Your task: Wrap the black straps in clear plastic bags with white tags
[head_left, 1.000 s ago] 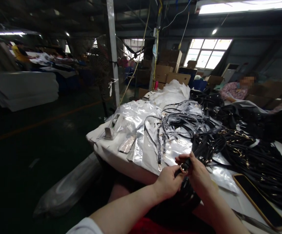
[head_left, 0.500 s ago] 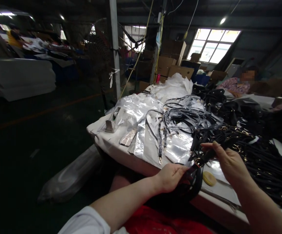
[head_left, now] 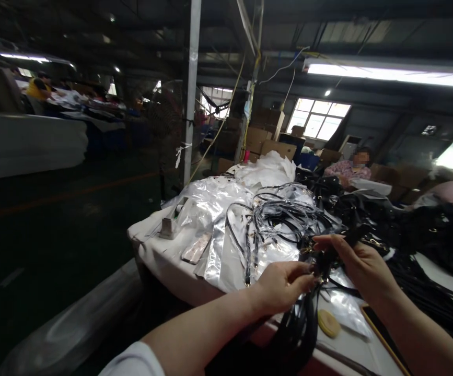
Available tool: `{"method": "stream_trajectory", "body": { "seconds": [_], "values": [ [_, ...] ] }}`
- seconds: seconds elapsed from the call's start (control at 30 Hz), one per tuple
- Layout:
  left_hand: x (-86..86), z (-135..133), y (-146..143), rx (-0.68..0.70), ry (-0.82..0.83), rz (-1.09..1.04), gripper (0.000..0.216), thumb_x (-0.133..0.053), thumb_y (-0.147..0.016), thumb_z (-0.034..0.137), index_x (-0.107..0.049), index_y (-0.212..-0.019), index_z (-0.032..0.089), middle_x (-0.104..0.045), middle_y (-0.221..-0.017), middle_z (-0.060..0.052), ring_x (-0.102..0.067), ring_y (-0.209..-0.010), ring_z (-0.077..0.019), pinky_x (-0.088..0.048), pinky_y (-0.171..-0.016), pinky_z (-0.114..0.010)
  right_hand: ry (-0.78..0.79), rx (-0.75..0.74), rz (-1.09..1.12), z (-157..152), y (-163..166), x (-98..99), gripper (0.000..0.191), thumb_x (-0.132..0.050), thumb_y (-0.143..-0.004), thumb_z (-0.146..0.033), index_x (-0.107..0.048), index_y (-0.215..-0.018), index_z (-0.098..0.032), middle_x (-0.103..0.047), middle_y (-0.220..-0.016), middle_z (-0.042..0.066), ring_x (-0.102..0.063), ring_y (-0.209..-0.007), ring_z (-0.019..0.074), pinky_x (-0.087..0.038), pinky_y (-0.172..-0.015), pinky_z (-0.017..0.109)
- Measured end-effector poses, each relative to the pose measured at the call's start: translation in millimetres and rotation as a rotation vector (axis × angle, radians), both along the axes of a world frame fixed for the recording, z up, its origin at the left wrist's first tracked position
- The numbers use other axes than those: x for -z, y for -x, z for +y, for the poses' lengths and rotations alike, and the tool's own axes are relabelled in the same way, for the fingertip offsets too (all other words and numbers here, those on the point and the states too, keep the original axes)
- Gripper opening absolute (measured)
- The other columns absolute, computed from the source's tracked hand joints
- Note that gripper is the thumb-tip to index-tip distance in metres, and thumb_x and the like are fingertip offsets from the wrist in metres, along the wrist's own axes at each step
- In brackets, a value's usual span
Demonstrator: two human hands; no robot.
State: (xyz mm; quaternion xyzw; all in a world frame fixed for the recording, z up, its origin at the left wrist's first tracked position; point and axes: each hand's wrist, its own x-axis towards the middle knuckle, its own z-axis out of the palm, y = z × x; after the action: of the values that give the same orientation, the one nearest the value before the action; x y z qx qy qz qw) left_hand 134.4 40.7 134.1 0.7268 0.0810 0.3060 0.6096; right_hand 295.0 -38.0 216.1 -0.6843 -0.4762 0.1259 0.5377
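Black straps [head_left: 299, 326] with gold-coloured metal fittings hang in a bunch over the table's front edge. My left hand [head_left: 283, 284] pinches the bunch near its top, fingertips closed by the fittings. Just to the right, my right hand [head_left: 353, 258] is closed round the upper part of the black straps, thumb and forefinger pointing left. The two hands are close together, with dark strap between them. Behind them on the table, looped black straps [head_left: 277, 214] lie among clear plastic. Dark colour hides how many straps each hand holds.
On the white-covered table [head_left: 148, 245] lie clear plastic bags [head_left: 206, 196], a phone [head_left: 196, 248], a small box [head_left: 167, 228] and a yellow round object [head_left: 328, 324]. Black straps pile up at right. A person [head_left: 347, 167] sits beyond. A post [head_left: 192, 94] stands behind the table.
My hands have come closer together, the left moving right toward the fittings. More straps now hang below the left hand. The camera view has tilted up and shifted right.
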Motion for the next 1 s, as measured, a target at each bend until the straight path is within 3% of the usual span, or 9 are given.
{"method": "stream_trajectory", "body": {
  "seconds": [0.07, 0.17, 0.37, 0.53, 0.7, 0.87, 1.0],
  "values": [
    [5.5, 0, -4, 0.062, 0.149, 0.030, 0.037, -0.071, -0.077, 0.044, -0.070, -0.098, 0.013, -0.069, -0.084, -0.005, -0.061, -0.073, -0.0157, -0.045, -0.070, -0.025, -0.010, 0.038, 0.027, 1, 0, -8.1, 0.061, -0.067, -0.065, -0.077, -0.081, -0.082, -0.020, -0.076, -0.077, 0.009, -0.068, -0.069, 0.0243, -0.054, -0.058, 0.030],
    [12.1, -1, -10, 0.189, 0.358, 0.094, 0.041, -0.077, -0.067, 0.050, -0.068, -0.080, 0.012, -0.067, -0.072, -0.003, -0.060, -0.066, -0.0157, -0.045, -0.067, -0.027, -0.038, 0.077, 0.029, 2, 2, -12.8, 0.061, -0.066, -0.065, -0.078, -0.081, -0.082, -0.021, -0.075, -0.075, 0.009, -0.067, -0.065, 0.0235, -0.051, -0.050, 0.028],
    [3.0, -10, -8, 0.317, 0.539, 0.081, 0.048, -0.083, -0.055, 0.053, -0.066, -0.072, 0.012, -0.065, -0.067, -0.002, -0.060, -0.062, -0.0142, -0.044, -0.067, -0.026, -0.064, 0.009, -0.061, 0, 8, 1.5, 0.058, -0.061, -0.072, -0.076, -0.081, -0.086, -0.024, -0.076, -0.076, 0.007, -0.068, -0.075, 0.0241, -0.054, -0.068, 0.031],
    [0.8, -10, -7, 0.304, 0.533, 0.051, 0.048, -0.083, -0.054, 0.054, -0.061, -0.068, 0.014, -0.062, -0.063, 0.000, -0.061, -0.062, -0.0144, -0.044, -0.066, -0.026, 0.049, -0.080, -0.010, -5, 9, 10.1, 0.060, -0.061, -0.074, -0.075, -0.081, -0.091, -0.021, -0.076, -0.079, 0.010, -0.068, -0.072, 0.0239, -0.054, -0.065, 0.030],
    [12.3, -9, -13, 0.262, 0.359, 0.071, 0.035, -0.075, -0.067, 0.046, -0.058, -0.065, 0.015, -0.060, -0.063, 0.001, -0.058, -0.059, -0.0135, -0.044, -0.063, -0.026, 0.062, -0.106, 0.076, -6, 3, 4.9, 0.063, -0.055, -0.079, -0.074, -0.081, -0.092, -0.018, -0.076, -0.080, 0.012, -0.069, -0.074, 0.0250, -0.055, -0.064, 0.031],
    [20.0, -8, -20, 0.181, 0.355, 0.119, 0.027, -0.073, -0.070, 0.039, -0.058, -0.069, 0.016, -0.059, -0.060, 0.002, -0.057, -0.057, -0.0140, -0.045, -0.061, -0.027, 0.035, -0.119, 0.036, -9, 0, 2.4, 0.061, -0.053, -0.082, -0.073, -0.081, -0.091, -0.020, -0.077, -0.095, 0.012, -0.069, -0.092, 0.0318, -0.055, -0.085, 0.041],
    [6.7, -2, -10, 0.319, 0.430, -0.022, 0.046, -0.088, -0.056, 0.037, -0.062, -0.088, 0.016, -0.065, -0.080, -0.001, -0.062, -0.075, -0.0154, -0.047, -0.077, -0.029, 0.021, -0.183, -0.202, -15, -6, 0.2, 0.052, -0.049, -0.087, -0.068, -0.080, -0.096, -0.027, -0.073, -0.112, 0.008, -0.062, -0.111, 0.0319, -0.044, -0.104, 0.043]
  ]
}}
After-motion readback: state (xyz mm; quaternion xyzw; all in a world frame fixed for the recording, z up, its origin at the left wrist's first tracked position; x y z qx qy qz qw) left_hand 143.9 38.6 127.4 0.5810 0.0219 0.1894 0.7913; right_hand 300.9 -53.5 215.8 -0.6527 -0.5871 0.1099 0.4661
